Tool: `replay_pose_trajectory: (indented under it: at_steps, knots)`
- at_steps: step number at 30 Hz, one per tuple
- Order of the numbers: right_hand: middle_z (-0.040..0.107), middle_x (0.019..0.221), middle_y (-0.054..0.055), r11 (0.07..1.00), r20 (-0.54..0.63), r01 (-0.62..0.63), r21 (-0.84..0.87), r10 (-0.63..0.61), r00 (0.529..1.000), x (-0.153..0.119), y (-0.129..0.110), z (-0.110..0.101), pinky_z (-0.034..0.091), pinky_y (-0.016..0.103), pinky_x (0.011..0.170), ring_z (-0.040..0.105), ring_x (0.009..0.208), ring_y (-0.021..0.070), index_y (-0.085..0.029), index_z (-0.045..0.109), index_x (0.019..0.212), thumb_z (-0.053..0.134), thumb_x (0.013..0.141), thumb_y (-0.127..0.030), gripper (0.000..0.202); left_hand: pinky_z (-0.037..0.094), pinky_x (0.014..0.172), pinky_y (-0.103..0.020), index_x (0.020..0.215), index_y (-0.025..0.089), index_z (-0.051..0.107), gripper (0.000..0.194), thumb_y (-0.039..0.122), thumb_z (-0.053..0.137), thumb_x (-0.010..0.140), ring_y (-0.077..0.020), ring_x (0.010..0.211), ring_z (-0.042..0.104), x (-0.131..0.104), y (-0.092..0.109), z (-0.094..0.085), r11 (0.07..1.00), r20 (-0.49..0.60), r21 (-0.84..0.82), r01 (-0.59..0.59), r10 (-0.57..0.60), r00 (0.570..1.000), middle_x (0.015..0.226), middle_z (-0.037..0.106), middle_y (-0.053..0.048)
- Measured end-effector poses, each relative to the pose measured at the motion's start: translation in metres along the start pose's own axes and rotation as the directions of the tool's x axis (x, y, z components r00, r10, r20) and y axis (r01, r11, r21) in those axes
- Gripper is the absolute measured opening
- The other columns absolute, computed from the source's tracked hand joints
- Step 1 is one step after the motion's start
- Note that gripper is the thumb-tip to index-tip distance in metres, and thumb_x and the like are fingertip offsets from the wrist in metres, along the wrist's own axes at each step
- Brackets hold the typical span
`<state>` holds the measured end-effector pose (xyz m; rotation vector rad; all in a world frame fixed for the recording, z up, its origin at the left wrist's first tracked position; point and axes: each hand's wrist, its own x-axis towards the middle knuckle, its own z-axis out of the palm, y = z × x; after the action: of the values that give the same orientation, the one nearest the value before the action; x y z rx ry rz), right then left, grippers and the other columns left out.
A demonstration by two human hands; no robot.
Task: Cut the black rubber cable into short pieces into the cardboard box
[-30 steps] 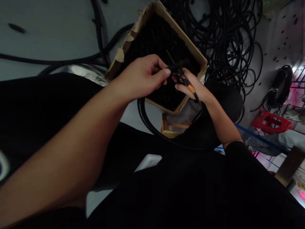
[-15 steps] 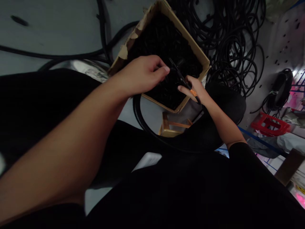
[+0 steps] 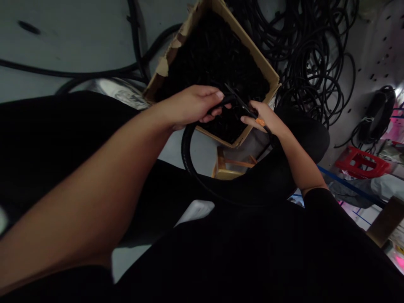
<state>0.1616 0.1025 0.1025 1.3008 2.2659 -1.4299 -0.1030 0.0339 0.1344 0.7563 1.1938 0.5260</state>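
Observation:
My left hand (image 3: pixel 202 104) is closed round a black ribbed hose (image 3: pixel 186 152), whose end sticks out past the fingers. The hose loops down below the hand and across my lap. In my right hand (image 3: pixel 264 115) are scissors (image 3: pixel 237 97) with dark blades and a black handle with orange on it. The blades point up and left, right at the hose end; whether they touch it is too dark to tell. Both hands are above a cardboard box (image 3: pixel 248 41) holding many short black pieces (image 3: pixel 214 50).
A tangled heap of black hose (image 3: pixel 303 54) lies on the floor beyond the box. A small wooden stool (image 3: pixel 229 173) stands below it, a red plastic stool (image 3: pixel 362 162) to the right. More hose (image 3: pixel 94 75) runs across the floor at left. A coiled bundle (image 3: pixel 377 109) lies far right.
The left hand has turned and come slightly lower, and the hose end now shows beyond its fingers, by the scissor blades. The right hand with the scissors has shifted slightly right and down.

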Motion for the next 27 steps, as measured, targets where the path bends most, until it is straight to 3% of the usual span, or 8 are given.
replay_pose_trajectory:
  at_steps: [3,7,9,13,18,23,27]
  knots:
    - [0.052,0.082,-0.001,0.999,-0.049,-0.048,0.014,0.048,0.998,-0.002,0.002,-0.003,0.059,0.041,0.085,0.059,0.089,0.0234,-0.029,0.041,0.089,0.085,0.097,-0.063,0.056,0.031,0.063,-0.033,0.099,0.023,0.071,0.029,0.032,0.056,0.122,-0.0148,0.065,0.041,0.001,0.000,0.003,0.991,-0.086,-0.130,0.003,-0.014,0.996,0.079,0.054,0.000]
    - [0.065,0.093,0.003,0.990,-0.069,-0.020,0.140,0.030,0.997,-0.003,0.012,0.003,0.067,0.047,0.094,0.070,0.099,0.0280,-0.028,0.051,0.101,0.081,0.100,-0.075,0.056,0.049,0.074,-0.031,0.103,0.020,0.075,0.028,0.003,0.054,0.112,-0.0155,0.079,0.055,0.003,0.003,0.007,0.950,-0.143,-0.311,-0.003,-0.043,0.989,0.091,0.071,-0.004]
    - [0.074,0.107,0.007,0.980,-0.027,0.013,0.199,-0.008,1.000,-0.001,0.019,0.009,0.068,0.051,0.104,0.074,0.108,0.0294,-0.027,0.057,0.112,0.080,0.102,-0.074,0.054,0.057,0.085,-0.032,0.106,0.020,0.073,0.026,0.000,0.059,0.109,-0.0151,0.084,0.061,0.003,0.002,0.006,0.942,-0.148,-0.333,-0.031,-0.020,0.989,0.099,0.078,-0.004]
    - [0.079,0.128,0.013,0.968,0.041,0.045,0.246,-0.057,0.998,0.004,0.028,0.021,0.066,0.053,0.114,0.077,0.121,0.0295,-0.024,0.062,0.127,0.081,0.102,-0.068,0.054,0.064,0.098,-0.040,0.107,0.022,0.065,0.016,0.012,0.077,0.109,-0.0182,0.091,0.072,0.009,-0.010,0.007,0.951,-0.164,-0.299,-0.072,0.023,0.986,0.108,0.086,-0.005]
    - [0.079,0.127,0.012,0.964,0.046,0.090,0.249,-0.104,0.993,0.007,0.021,0.025,0.066,0.051,0.112,0.077,0.118,0.0273,-0.023,0.058,0.128,0.080,0.105,-0.059,0.048,0.066,0.090,-0.043,0.102,0.023,0.065,0.025,0.022,0.090,0.099,-0.0281,0.097,0.082,0.022,-0.030,0.021,0.963,-0.194,-0.246,-0.105,0.057,0.979,0.091,0.080,-0.003]
    - [0.076,0.117,0.006,0.977,0.042,0.038,0.209,-0.047,0.998,0.004,0.002,0.015,0.064,0.044,0.105,0.073,0.107,0.0236,-0.026,0.056,0.118,0.085,0.101,-0.064,0.051,0.057,0.072,-0.038,0.105,0.026,0.066,0.029,0.039,0.091,0.103,-0.0206,0.076,0.069,0.022,-0.030,0.029,0.965,-0.221,-0.223,-0.139,0.089,0.971,0.092,0.083,-0.002]
    - [0.069,0.102,0.004,0.989,-0.033,-0.060,0.138,0.065,0.997,0.004,-0.011,0.014,0.060,0.042,0.095,0.066,0.098,0.0234,-0.027,0.053,0.102,0.088,0.098,-0.070,0.055,0.047,0.063,-0.037,0.108,0.029,0.065,0.031,0.050,0.088,0.104,-0.0184,0.068,0.059,0.022,-0.028,0.027,0.962,-0.293,-0.192,-0.195,0.134,0.947,0.089,0.081,0.001]
